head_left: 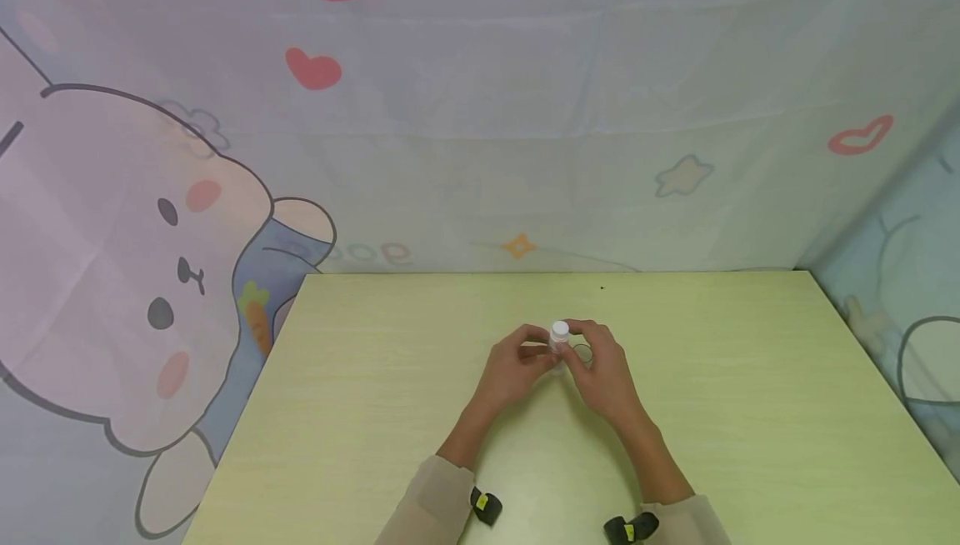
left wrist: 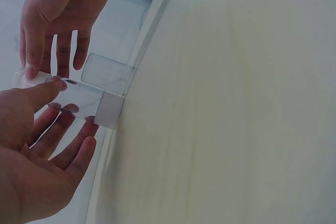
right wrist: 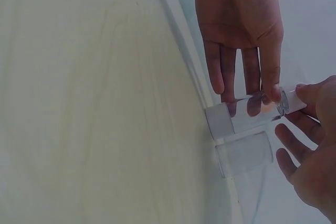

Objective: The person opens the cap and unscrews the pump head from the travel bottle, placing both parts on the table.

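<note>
A clear bottle (left wrist: 79,97) with a white lower part stands upright on the table, a white cap (head_left: 560,328) at its top. My left hand (head_left: 512,368) holds the bottle's body between thumb and fingers, just below the neck. From the other side my right hand (head_left: 603,370) pinches the cap with thumb and fingertips. Whether the white lower part is contents or a label, I cannot tell. Close beside the bottle, on the right hand's side, stands a clear glass cup (right wrist: 244,153); in the head view the right hand partly covers it.
The pale wooden table (head_left: 375,412) reaches back to a printed cloth (head_left: 480,112) hanging behind it. A small dark speck (head_left: 602,287) lies near the table's far edge. Black straps with yellow marks are at both wrists.
</note>
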Demonstrator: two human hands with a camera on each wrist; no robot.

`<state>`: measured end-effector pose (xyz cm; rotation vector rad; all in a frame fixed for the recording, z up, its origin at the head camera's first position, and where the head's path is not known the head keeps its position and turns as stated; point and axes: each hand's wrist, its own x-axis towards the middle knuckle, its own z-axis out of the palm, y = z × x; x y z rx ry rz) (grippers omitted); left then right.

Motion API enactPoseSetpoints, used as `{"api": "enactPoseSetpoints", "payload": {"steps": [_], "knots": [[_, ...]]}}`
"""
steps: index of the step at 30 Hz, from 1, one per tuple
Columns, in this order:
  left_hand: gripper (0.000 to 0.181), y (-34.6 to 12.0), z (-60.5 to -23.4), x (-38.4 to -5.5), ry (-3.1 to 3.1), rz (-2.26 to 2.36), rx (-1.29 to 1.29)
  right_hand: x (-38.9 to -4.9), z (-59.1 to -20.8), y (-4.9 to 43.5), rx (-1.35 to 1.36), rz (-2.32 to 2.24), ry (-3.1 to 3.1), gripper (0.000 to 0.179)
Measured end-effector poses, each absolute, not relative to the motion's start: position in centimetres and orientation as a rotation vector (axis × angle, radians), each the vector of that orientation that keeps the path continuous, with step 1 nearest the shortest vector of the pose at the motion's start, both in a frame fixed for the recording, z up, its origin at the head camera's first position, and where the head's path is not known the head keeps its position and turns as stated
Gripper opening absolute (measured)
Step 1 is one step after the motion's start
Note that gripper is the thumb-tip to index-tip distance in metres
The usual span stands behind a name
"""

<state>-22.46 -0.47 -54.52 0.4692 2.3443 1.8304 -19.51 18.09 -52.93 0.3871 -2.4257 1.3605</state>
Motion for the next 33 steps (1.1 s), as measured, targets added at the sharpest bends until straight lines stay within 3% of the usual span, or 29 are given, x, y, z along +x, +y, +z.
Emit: {"api": "enactPoseSetpoints", "payload": {"steps": [17,33], "knots": [[0.023,-0.42,-54.47,-22.47,2.337,1.843,0.46,-19.42,-53.05,17.64,0.336,1.407,-2.411,0.041],[0.024,-0.46,-54.5,-22.42,2.348,1.828,0.444,-19.44,-52.99,17.48,0.233,1.382,-2.422,0.035]]}}
